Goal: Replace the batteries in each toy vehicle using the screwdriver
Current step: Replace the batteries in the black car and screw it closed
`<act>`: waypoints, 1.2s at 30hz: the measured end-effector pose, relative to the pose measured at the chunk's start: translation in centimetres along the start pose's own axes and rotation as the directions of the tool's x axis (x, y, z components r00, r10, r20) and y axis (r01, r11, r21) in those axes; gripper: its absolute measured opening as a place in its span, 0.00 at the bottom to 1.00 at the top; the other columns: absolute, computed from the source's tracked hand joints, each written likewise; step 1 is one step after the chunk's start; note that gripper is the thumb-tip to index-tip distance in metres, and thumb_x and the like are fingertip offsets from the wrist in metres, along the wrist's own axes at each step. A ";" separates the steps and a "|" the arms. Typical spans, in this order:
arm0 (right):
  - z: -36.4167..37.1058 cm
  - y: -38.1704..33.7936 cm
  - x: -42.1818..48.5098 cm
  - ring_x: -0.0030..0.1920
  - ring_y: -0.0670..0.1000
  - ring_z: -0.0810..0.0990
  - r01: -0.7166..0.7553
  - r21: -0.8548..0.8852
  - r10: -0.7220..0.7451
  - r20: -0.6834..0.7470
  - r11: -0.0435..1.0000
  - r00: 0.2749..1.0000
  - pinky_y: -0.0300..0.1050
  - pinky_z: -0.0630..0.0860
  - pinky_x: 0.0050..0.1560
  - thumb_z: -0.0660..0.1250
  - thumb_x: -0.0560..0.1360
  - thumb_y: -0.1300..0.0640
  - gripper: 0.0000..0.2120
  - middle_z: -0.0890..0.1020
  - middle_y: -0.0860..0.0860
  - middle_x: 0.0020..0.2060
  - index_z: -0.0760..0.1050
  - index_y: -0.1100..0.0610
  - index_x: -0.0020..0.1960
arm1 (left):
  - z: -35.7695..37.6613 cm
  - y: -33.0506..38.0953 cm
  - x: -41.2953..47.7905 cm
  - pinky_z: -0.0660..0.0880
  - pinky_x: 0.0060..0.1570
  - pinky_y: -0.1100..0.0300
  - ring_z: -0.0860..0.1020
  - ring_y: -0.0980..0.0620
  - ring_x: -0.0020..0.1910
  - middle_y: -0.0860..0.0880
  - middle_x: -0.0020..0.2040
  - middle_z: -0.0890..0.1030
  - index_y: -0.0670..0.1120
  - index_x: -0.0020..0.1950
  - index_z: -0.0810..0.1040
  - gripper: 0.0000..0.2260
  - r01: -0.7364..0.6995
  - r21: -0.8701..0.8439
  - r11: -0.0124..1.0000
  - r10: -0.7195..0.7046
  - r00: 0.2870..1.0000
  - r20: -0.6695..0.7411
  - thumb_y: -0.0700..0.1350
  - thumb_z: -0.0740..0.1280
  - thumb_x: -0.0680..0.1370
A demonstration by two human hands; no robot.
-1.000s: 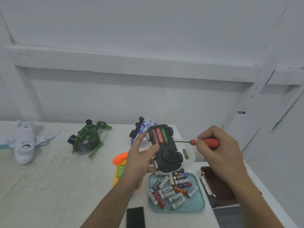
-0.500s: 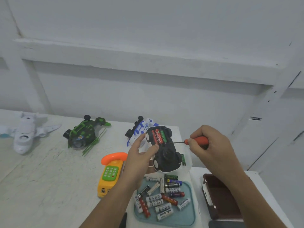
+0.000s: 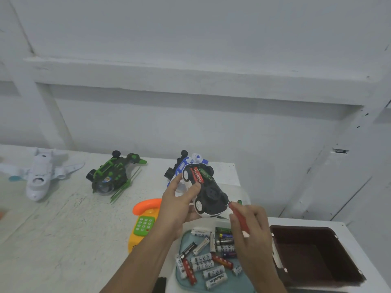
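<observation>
Toy car, judged light, rigid, slick plastic, is lying belly-up with left hand gripping its flanks, right hand curling round the red screwdriver; exposed batteries may drop.

You can read "Heybright" on the white battery lying at the near end of the tray. The red battery seated in the open underside of the toy car carries white lettering that looks like "HUALONG". A CE mark shows on a second white battery in the tray. The print on the remaining batteries and on the green keys of the toy phone is too small for you to make out.
</observation>
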State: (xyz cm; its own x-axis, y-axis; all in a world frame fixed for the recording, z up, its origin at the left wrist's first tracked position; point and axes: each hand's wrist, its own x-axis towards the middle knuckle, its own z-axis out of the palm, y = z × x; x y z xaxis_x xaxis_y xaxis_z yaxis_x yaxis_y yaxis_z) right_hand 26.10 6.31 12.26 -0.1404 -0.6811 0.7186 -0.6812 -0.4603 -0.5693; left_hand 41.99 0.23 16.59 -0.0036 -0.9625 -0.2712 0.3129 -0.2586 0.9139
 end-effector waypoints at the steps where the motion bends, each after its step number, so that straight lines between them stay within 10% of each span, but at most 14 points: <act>1: -0.2 -0.1 0.4 0.48 0.41 0.76 -0.106 0.092 0.109 -0.029 0.990 0.994 0.27 0.72 0.47 0.63 0.77 0.55 0.07 0.76 0.46 0.46 0.79 0.48 0.52 | -0.1 0.0 0.1 0.79 0.28 0.56 0.86 0.46 0.36 0.44 0.52 0.85 0.59 0.63 0.75 0.19 -0.021 0.035 0.999 0.021 1.000 0.003 0.41 0.72 0.77; 6: -1.9 1.2 3.8 0.44 0.57 0.82 -0.519 0.373 0.556 0.010 0.769 0.831 0.41 0.78 0.40 0.68 0.75 0.63 0.08 0.84 0.52 0.40 0.79 0.51 0.42 | -0.3 -0.1 0.7 0.83 0.41 0.48 0.86 0.47 0.45 0.48 0.58 0.83 0.60 0.68 0.74 0.25 -0.069 0.190 0.979 0.066 0.998 0.019 0.42 0.74 0.75; 14: -2.8 0.7 10.1 0.35 0.43 0.76 -0.301 0.161 0.267 0.205 0.940 0.942 0.29 0.69 0.35 0.71 0.73 0.64 0.08 0.80 0.43 0.34 0.77 0.53 0.39 | 0.0 1.1 1.2 0.80 0.32 0.55 0.86 0.51 0.39 0.48 0.46 0.86 0.62 0.61 0.75 0.21 -0.092 0.260 0.961 0.072 0.994 0.083 0.39 0.73 0.76; 36: -3.0 -0.3 18.6 0.24 0.42 0.67 -0.222 -0.017 0.200 0.510 0.975 0.837 0.31 0.63 0.26 0.65 0.71 0.64 0.05 0.85 0.47 0.34 0.73 0.57 0.37 | 0.3 1.7 0.8 0.77 0.28 0.61 0.82 0.59 0.31 0.49 0.40 0.81 0.65 0.60 0.73 0.23 -0.127 0.324 0.938 0.108 0.991 0.075 0.39 0.73 0.76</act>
State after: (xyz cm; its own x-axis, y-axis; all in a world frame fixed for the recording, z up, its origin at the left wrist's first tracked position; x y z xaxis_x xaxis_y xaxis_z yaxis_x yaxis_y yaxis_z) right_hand 21.51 -4.47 26.95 0.1130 -0.9522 0.2838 -0.6454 -0.2875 -0.7077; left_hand 42.27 -1.00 18.06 -0.0412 -0.9882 -0.1474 -0.0137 -0.1470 0.9890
